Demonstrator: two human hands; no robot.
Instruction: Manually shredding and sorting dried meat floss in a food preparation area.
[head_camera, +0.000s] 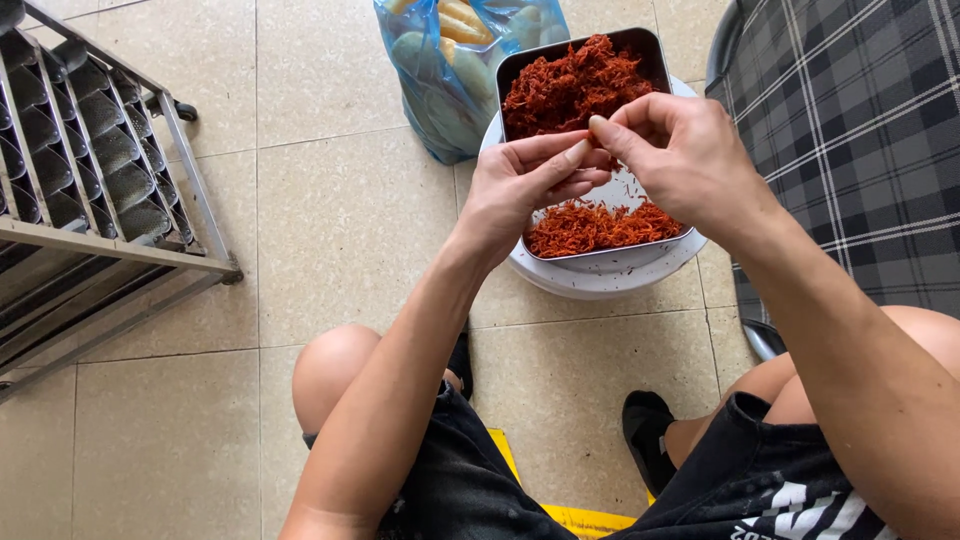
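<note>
A rectangular metal tray (520, 68) of red-orange shredded filling (568, 88) rests on a round white stand (600, 278) on the tiled floor. Both of my hands hover over the tray's middle. My left hand (525, 180) is palm-up with the fingers curled toward the right. My right hand (672, 150) meets it from the right, thumb and fingertips pinched together at the left hand's fingertips. Whatever lies between the fingers is too small to make out.
A blue plastic bag (450, 70) of pale oblong buns sits behind the tray. A metal rack (110, 190) holding rows of filled buns stands at the left. A plaid-covered seat (850, 130) is at the right. My knees (335, 365) frame a yellow stool edge (560, 510).
</note>
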